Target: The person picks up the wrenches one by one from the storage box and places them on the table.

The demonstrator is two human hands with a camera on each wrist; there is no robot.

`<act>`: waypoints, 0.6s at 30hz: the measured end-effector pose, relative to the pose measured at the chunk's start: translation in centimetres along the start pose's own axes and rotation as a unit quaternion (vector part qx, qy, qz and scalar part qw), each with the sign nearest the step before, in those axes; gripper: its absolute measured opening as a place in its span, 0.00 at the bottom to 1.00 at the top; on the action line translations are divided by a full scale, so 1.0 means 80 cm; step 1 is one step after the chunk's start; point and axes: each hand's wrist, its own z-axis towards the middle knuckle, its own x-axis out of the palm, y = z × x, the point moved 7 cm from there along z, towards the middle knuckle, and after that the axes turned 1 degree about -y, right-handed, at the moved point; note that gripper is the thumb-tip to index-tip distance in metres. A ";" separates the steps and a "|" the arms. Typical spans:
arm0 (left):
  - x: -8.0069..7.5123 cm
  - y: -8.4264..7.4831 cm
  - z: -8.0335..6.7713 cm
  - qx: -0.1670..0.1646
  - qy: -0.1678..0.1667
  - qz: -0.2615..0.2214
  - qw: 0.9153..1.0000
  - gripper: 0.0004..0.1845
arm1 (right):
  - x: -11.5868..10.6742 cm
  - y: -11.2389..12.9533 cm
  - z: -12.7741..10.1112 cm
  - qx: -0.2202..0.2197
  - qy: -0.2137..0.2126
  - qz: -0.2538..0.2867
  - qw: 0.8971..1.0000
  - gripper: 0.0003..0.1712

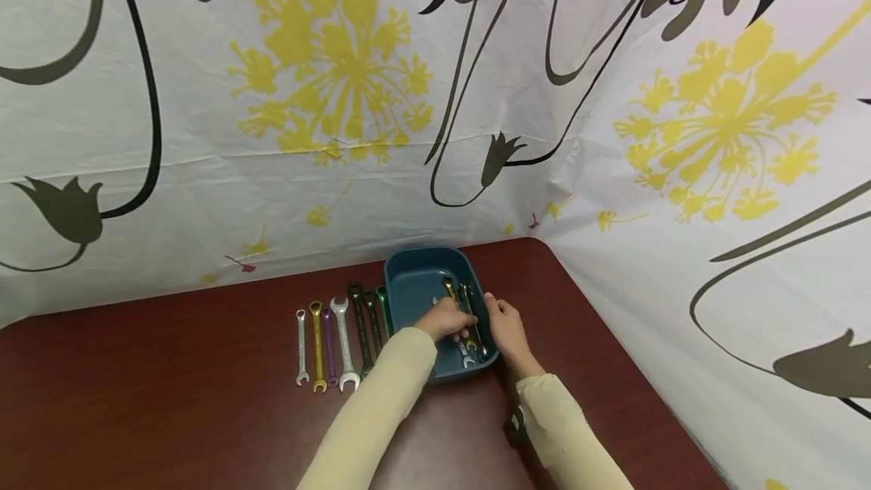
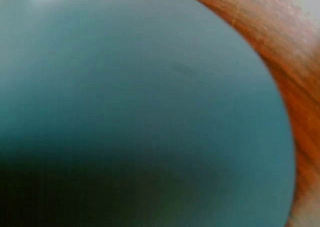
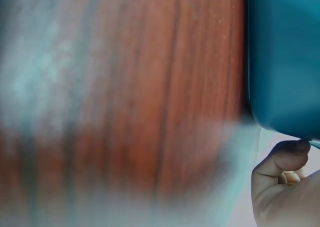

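Note:
A teal tray (image 1: 415, 286) stands on the dark red table (image 1: 170, 384) near its back right corner. Wrenches lie along the tray's right side, among them a gold one (image 1: 449, 287) and dark ones (image 1: 468, 299). My left hand (image 1: 445, 320) is inside the tray, its fingers curled over a silver wrench (image 1: 466, 358) whose end sticks out toward me. My right hand (image 1: 503, 324) holds the tray's right rim; the right wrist view shows its curled fingers (image 3: 285, 187) beside the tray's wall (image 3: 285, 52). The left wrist view is filled by the blurred tray floor (image 2: 150, 87).
Left of the tray, a row of several wrenches lies side by side: silver (image 1: 302, 346), gold (image 1: 317, 346), purple (image 1: 330, 346), large silver (image 1: 343, 342), dark (image 1: 361, 324) and green (image 1: 382, 308). A flower-printed sheet (image 1: 408, 97) walls the table behind and to the right.

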 end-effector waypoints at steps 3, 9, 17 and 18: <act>0.002 0.001 0.000 -0.006 0.009 -0.011 1.000 0.11 | 0.000 -0.001 0.000 0.000 0.001 -0.002 1.000 0.26; 0.005 0.002 -0.001 -0.009 0.014 -0.013 1.000 0.12 | 0.000 -0.002 0.000 -0.001 0.007 0.003 1.000 0.28; 0.002 0.002 0.004 -0.008 -0.020 0.004 1.000 0.11 | -0.001 0.001 -0.002 -0.005 0.005 0.002 1.000 0.26; 0.000 0.002 0.003 -0.009 -0.028 0.012 0.999 0.11 | -0.001 0.002 -0.002 -0.007 0.007 0.002 1.000 0.26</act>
